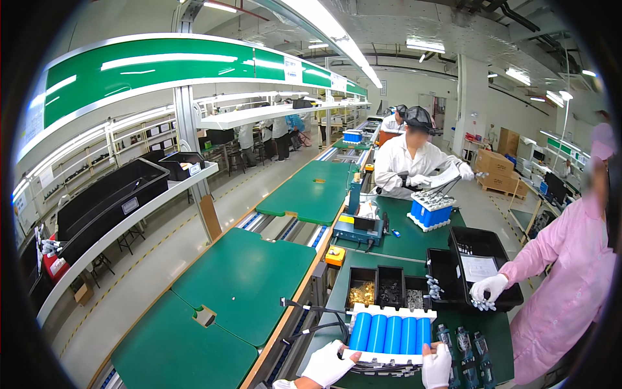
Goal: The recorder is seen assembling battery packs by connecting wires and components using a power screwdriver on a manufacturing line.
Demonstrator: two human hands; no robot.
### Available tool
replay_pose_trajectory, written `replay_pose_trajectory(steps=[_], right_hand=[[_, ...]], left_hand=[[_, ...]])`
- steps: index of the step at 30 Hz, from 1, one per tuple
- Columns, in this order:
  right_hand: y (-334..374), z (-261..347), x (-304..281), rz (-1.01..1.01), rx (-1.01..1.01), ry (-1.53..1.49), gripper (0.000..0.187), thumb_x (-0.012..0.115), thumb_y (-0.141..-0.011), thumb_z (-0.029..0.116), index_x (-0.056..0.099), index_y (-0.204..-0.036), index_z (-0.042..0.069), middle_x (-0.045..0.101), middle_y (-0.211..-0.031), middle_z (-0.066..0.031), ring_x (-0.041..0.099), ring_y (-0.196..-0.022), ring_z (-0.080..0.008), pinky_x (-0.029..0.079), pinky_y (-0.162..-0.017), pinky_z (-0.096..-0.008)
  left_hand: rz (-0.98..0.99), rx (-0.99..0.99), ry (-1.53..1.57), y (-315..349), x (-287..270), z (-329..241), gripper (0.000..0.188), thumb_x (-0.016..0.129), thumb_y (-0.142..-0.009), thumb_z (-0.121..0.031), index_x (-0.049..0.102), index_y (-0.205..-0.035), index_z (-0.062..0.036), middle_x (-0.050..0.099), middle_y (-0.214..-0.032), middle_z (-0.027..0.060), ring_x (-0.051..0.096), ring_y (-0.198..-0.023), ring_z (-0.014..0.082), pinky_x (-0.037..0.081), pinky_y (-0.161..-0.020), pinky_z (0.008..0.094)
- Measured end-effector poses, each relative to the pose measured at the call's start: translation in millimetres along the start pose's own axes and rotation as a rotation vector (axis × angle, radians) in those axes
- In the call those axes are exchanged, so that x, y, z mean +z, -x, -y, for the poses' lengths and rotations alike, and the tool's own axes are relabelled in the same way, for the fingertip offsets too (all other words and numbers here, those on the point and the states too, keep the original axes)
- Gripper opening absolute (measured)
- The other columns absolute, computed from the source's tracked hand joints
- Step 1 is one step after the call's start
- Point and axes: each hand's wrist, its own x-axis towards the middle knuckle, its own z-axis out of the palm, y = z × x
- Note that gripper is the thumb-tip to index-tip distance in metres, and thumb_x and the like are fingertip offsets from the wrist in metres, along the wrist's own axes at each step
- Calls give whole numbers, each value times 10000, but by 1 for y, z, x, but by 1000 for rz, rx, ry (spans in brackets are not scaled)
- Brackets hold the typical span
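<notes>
A battery pack of several blue cylindrical cells in white plastic holders sits at the near edge of the green bench. My left hand, in a white glove with bare fingertips, grips its near left corner. On the near right corner my right hand closes around the white holder, gloved the same way. Black cables run out from the pack's left side. Along its near side, beneath the white edge, dark and metallic parts show only in part.
Small black bins of brass, black and silver parts stand behind the pack. Dark green tool-like pieces lie at right. A pink-sleeved person's gloved hand holds grey pieces over a black tray. Further off, a white-coated person works at another blue pack. Green pallets line the conveyor.
</notes>
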Motion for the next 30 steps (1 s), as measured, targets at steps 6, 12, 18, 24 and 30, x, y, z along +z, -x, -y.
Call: replay_pose_trajectory(steps=[6,12,18,24,30], right_hand=[[28,-48,17,-10,33,-780,341,628,-959,229,566,-1203,-1,618,-948,-90,565,-857,-195,470,-807,-326],[28,-55,35,-79,-123,-265,282,585,-956,241,622,-1068,-15,621,-868,-176,591,-811,-330,469,-786,-406],[24,-60,38,-28,-25,-279,224,568,-947,178,631,-868,-22,632,-791,-191,607,-737,-381,467,-685,-444],[91,-130,60,-178,-340,-32,360,606,-926,278,608,-1068,-52,614,-1055,-292,579,-921,-509,486,-819,-509],[146,-95,21,-43,-191,-121,474,584,-946,346,604,-1122,-94,644,-943,-290,626,-913,-473,502,-817,-492]], left_hand=[[-17,4,44,7,-2,0,550,666,-871,-569,647,-1015,-39,673,-858,178,684,-833,311,525,-757,373],[-48,285,107,6,18,19,274,681,-897,-280,684,-1057,-58,677,-1005,185,659,-925,358,524,-832,427],[92,284,-31,-14,12,33,274,590,-979,-361,629,-1024,-94,659,-883,122,665,-839,342,531,-739,398],[41,481,-124,29,-1,51,209,564,-961,-259,672,-956,-80,644,-908,173,637,-819,375,517,-723,453],[31,419,-126,79,-5,58,201,519,-971,-256,639,-911,-107,606,-829,126,634,-756,326,503,-652,433]])
